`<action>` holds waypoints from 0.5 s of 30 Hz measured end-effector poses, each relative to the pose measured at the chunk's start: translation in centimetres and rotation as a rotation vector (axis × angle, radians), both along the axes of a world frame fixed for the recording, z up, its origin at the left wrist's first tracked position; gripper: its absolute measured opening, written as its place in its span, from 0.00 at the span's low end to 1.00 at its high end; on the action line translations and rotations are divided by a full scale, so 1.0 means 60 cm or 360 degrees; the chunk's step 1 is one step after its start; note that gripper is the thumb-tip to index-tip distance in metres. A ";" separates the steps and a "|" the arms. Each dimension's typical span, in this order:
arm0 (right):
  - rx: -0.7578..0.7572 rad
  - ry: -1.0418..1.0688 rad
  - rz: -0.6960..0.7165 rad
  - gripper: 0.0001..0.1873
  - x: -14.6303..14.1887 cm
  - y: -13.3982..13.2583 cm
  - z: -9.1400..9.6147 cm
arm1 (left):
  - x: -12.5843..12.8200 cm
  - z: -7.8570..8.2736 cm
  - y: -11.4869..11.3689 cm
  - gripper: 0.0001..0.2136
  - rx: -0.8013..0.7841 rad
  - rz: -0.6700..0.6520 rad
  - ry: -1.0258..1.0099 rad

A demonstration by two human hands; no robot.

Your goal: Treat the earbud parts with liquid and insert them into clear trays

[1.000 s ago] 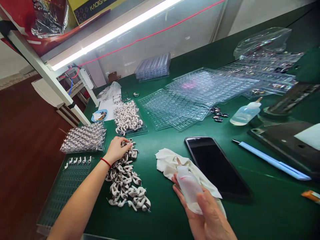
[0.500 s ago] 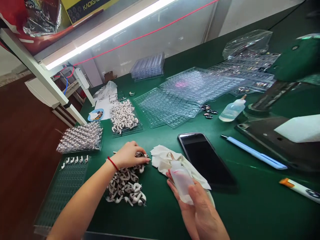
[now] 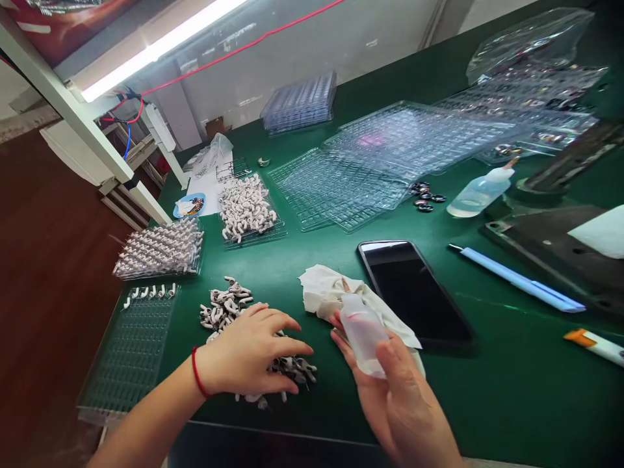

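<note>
My left hand (image 3: 256,354) is spread over a loose pile of small white-and-dark curved parts (image 3: 224,309), its fingers apart and pointing right. It hides the middle of the pile, so any contact there is hard to see. In my right hand (image 3: 394,390) is a translucent squeeze bottle (image 3: 363,335) with a narrow brownish tip, tilted up and away from me. Behind the bottle lies a crumpled cream cloth (image 3: 319,289). At the left, a clear tray (image 3: 131,357) carries several white hooked pieces (image 3: 153,291) along its far edge.
A black phone (image 3: 414,292) lies beside the cloth. Further right are a blue pen (image 3: 521,279), an orange-tipped marker (image 3: 592,344), a second bottle (image 3: 480,193) and a dark machine base (image 3: 541,240). Filled trays (image 3: 160,250) and a heap of white parts (image 3: 246,208) stand at back left.
My left hand has come nearer to me over the pile, and its fingers have spread. The bottle stays in my right hand. The camera view has shifted slightly.
</note>
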State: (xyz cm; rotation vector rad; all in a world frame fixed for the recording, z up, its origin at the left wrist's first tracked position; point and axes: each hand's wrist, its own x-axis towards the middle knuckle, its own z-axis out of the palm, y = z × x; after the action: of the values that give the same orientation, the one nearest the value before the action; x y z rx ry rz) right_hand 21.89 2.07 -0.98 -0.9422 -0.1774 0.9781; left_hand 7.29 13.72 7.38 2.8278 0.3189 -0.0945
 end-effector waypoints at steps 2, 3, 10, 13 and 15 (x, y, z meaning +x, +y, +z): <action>0.0010 -0.0040 -0.0006 0.23 -0.001 -0.002 -0.001 | -0.014 -0.011 -0.034 0.19 0.0173 0.0190 -0.0222; 0.0010 -0.0058 -0.0013 0.22 -0.001 -0.004 -0.003 | -0.022 -0.021 -0.053 0.18 0.0286 0.0273 -0.0330; 0.0007 -0.0128 0.0061 0.22 -0.001 -0.012 -0.018 | -0.091 -0.090 -0.091 0.09 0.0777 0.0314 -0.0481; 0.0016 -0.0131 0.0115 0.23 -0.001 -0.015 -0.024 | -0.122 -0.082 -0.063 0.07 0.0691 0.0414 -0.0502; 0.0033 -0.0128 0.0136 0.23 -0.001 -0.016 -0.026 | -0.133 -0.067 -0.039 0.09 0.0542 0.0573 -0.0552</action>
State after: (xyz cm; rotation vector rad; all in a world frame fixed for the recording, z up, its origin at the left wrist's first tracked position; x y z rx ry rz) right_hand 21.84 1.11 -2.56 -0.9621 -0.2967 1.0156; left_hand -0.69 11.40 3.34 2.9798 0.8178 0.5686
